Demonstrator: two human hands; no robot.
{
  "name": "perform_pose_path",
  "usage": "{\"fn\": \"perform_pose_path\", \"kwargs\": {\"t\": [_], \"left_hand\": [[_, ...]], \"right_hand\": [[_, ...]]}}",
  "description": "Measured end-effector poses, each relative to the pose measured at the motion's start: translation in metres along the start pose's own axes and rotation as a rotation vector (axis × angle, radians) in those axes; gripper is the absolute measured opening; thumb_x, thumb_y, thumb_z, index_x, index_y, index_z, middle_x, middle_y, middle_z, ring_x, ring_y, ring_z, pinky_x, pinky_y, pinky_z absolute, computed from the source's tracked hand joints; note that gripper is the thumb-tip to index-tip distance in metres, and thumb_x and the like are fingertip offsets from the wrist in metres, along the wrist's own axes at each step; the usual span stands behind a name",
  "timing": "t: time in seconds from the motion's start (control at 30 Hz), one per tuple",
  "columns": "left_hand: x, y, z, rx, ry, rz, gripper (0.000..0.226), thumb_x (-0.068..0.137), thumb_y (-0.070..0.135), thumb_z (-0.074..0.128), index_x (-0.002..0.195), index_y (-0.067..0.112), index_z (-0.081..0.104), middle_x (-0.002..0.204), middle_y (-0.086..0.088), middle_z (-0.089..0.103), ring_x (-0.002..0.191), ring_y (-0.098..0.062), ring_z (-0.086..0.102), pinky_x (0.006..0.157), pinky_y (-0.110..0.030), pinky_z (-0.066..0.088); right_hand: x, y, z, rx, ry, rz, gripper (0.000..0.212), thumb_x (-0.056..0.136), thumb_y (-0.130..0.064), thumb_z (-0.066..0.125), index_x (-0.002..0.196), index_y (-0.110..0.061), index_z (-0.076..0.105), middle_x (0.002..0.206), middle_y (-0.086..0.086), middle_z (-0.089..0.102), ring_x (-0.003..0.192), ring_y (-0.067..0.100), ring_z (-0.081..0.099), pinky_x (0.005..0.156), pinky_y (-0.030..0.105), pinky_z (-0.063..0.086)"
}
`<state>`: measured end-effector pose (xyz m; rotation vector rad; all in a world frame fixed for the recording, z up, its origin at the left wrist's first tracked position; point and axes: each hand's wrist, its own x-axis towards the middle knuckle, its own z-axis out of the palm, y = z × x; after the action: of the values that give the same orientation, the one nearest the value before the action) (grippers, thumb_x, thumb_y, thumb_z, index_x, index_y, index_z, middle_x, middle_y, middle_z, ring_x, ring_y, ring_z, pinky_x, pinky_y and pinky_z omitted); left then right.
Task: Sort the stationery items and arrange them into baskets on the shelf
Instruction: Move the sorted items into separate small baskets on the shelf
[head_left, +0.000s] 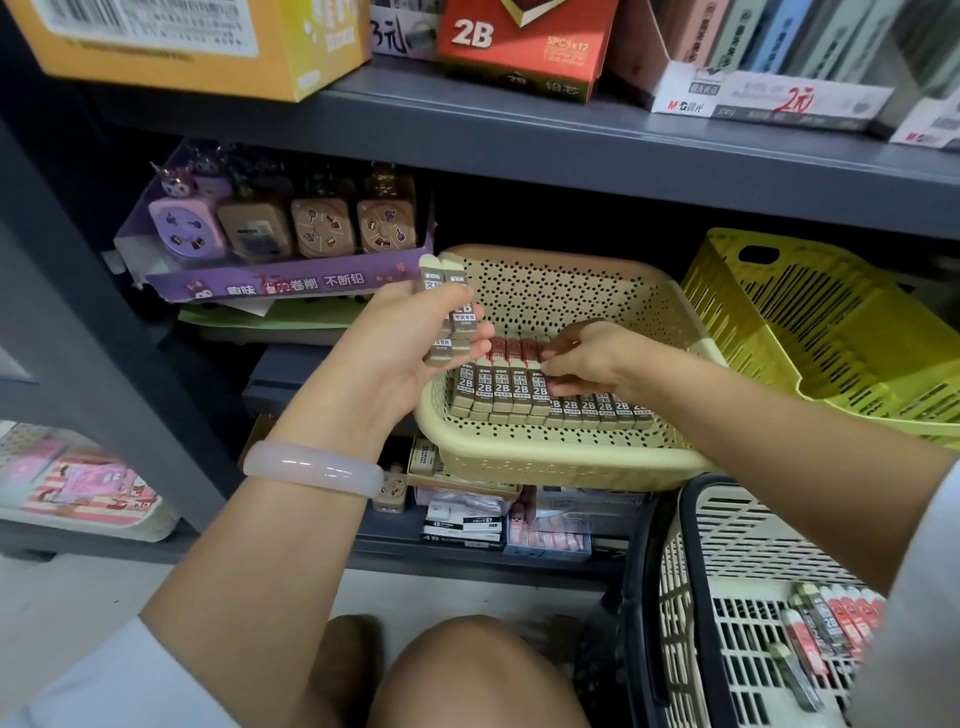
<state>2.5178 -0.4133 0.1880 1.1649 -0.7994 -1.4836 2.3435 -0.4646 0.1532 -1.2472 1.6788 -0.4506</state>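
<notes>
A beige perforated basket (561, 457) sits on the middle shelf, holding a neat row of several 2B lead cases (498, 389) along its front. My left hand (410, 353), with a pale bangle on the wrist, is shut on a small stack of 2B lead cases (447, 306) held upright above the basket's left rim. Inside the basket, my right hand (592, 358) rests its fingertips on the top of the row, pinching one case in the middle. More lead cases (831, 623) lie loose in a cream shopping basket (727, 571) at the lower right.
A yellow-green basket (810, 332) stands tilted to the right of the beige one. A purple display box of sharpeners (275, 239) sits at the left. Boxes of erasers (467, 525) fill the shelf below. Cartons line the top shelf (519, 119). My knees are at the bottom.
</notes>
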Motion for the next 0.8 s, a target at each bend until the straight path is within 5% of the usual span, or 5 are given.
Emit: {"fn": "perform_pose_path", "kwargs": {"t": [0.13, 0.3, 0.43, 0.6, 0.8], "left_hand": [[-0.001, -0.002, 0.002, 0.085, -0.050, 0.011, 0.005, 0.089, 0.004, 0.054, 0.093, 0.004, 0.057, 0.089, -0.013, 0.066, 0.072, -0.018, 0.068, 0.069, -0.030, 0.059], [0.000, -0.003, 0.001, 0.158, -0.094, 0.035, 0.013, 0.085, 0.008, 0.062, 0.097, 0.002, 0.060, 0.080, -0.012, 0.066, 0.064, -0.017, 0.065, 0.069, -0.028, 0.058], [0.001, -0.003, -0.001, 0.127, -0.066, 0.031, 0.020, 0.081, 0.010, 0.067, 0.098, 0.002, 0.059, 0.075, -0.009, 0.066, 0.062, -0.016, 0.065, 0.068, -0.028, 0.059], [0.001, -0.002, -0.002, 0.011, -0.039, 0.003, 0.016, 0.085, 0.012, 0.063, 0.095, 0.001, 0.058, 0.078, -0.011, 0.066, 0.059, -0.016, 0.066, 0.061, -0.026, 0.058], [-0.001, 0.000, -0.002, -0.087, 0.010, -0.016, 0.002, 0.090, 0.001, 0.052, 0.091, 0.003, 0.053, 0.085, -0.017, 0.065, 0.066, -0.020, 0.069, 0.062, -0.030, 0.059]], "right_hand": [[-0.011, -0.017, -0.006, 0.021, 0.013, -0.176, 0.014, 0.091, -0.013, 0.056, 0.096, -0.001, 0.058, 0.078, 0.008, 0.063, 0.062, 0.012, 0.061, 0.064, 0.022, 0.055], [-0.034, -0.044, 0.002, 0.346, -0.249, -0.367, 0.012, 0.089, -0.025, 0.059, 0.092, -0.014, 0.064, 0.086, -0.002, 0.067, 0.073, 0.005, 0.062, 0.069, 0.017, 0.055], [-0.034, -0.046, 0.007, 0.344, -0.274, -0.388, 0.007, 0.089, -0.019, 0.059, 0.092, -0.013, 0.062, 0.088, -0.001, 0.065, 0.075, 0.002, 0.062, 0.065, 0.013, 0.052], [-0.029, -0.042, -0.001, 0.655, -0.245, -0.313, 0.013, 0.089, -0.009, 0.056, 0.082, -0.014, 0.065, 0.069, -0.003, 0.070, 0.063, 0.005, 0.064, 0.058, 0.015, 0.053], [-0.007, -0.014, -0.021, 0.111, 0.066, -0.088, 0.014, 0.092, -0.008, 0.054, 0.099, 0.002, 0.058, 0.070, 0.007, 0.059, 0.057, 0.011, 0.055, 0.053, 0.015, 0.052]]}}
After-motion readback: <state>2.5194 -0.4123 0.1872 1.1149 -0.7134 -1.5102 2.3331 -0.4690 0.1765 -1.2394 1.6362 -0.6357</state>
